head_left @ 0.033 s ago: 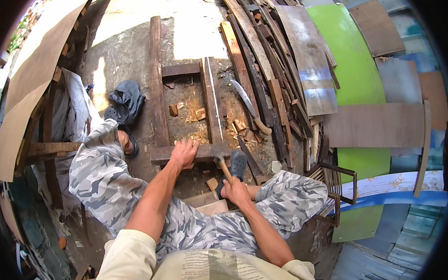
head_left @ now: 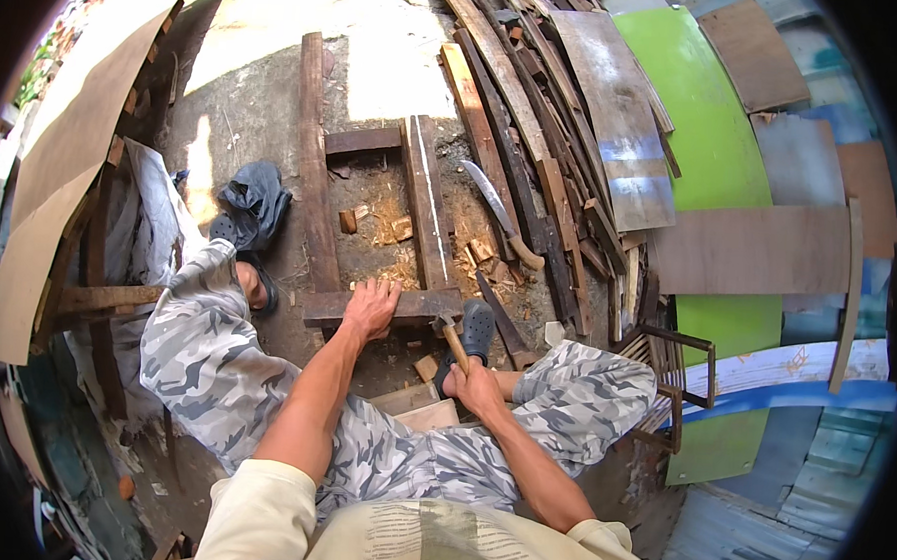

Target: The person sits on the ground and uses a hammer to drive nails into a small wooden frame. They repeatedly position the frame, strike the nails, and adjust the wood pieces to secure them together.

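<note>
My right hand (head_left: 480,389) is wrapped tight around the wooden handle of a hammer (head_left: 452,338), fingers closed on it, the head sitting right at the near end of the dark crosspiece (head_left: 382,306). My left hand (head_left: 371,307) lies flat on that same crosspiece, fingers spread a little and pressing down — not gripping anything. The crosspiece joins two long planks, the left plank (head_left: 313,164) and the right plank (head_left: 428,204), which run away from me over sawdust and wood chips. My foot in a dark clog (head_left: 474,326) rests just beside the hammer. Further out, a curved knife (head_left: 501,214) lies near the stacked boards (head_left: 574,155) — beyond them a green panel (head_left: 710,131).
</note>
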### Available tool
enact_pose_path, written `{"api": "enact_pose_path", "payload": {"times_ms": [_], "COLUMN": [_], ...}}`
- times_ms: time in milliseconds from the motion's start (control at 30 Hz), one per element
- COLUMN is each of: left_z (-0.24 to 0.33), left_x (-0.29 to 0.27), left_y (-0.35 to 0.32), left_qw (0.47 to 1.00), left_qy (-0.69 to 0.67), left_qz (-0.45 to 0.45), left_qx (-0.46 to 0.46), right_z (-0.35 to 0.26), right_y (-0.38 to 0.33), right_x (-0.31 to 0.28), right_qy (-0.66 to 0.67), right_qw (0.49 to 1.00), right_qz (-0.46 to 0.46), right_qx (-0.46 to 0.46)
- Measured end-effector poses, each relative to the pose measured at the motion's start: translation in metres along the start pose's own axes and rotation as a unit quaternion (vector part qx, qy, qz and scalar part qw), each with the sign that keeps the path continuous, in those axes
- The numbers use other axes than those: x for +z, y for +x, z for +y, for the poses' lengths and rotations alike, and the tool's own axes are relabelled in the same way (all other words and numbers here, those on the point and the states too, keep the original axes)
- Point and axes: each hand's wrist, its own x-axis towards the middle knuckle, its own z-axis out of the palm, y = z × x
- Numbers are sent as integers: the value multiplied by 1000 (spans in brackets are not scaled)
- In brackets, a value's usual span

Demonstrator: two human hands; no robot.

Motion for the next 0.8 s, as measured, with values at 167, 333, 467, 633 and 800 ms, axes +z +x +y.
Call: {"api": "enact_pose_path", "payload": {"times_ms": [167,333,467,633,800], "left_z": [-12,-7,-4,4,6], "left_x": [-12,-16,-31,-20,-7], "left_y": [10,0,-1,-6,-16], "left_qw": [985,995,987,990,992], "left_qy": [-95,-63,-126,-131,-126], "left_qz": [-47,-42,-85,-56,24], "left_qx": [-136,-70,-55,-20,-18], "right_z": [-56,-87,-66,-40,-50], "right_y": [9,9,4,-3,-9], "right_x": [-61,-104,-100,-64,-60], "right_qy": [93,200,222,157,130], "right_qw": [990,959,961,978,987], "right_qz": [109,200,160,128,72], "right_qx": [-1,-37,31,55,59]}}
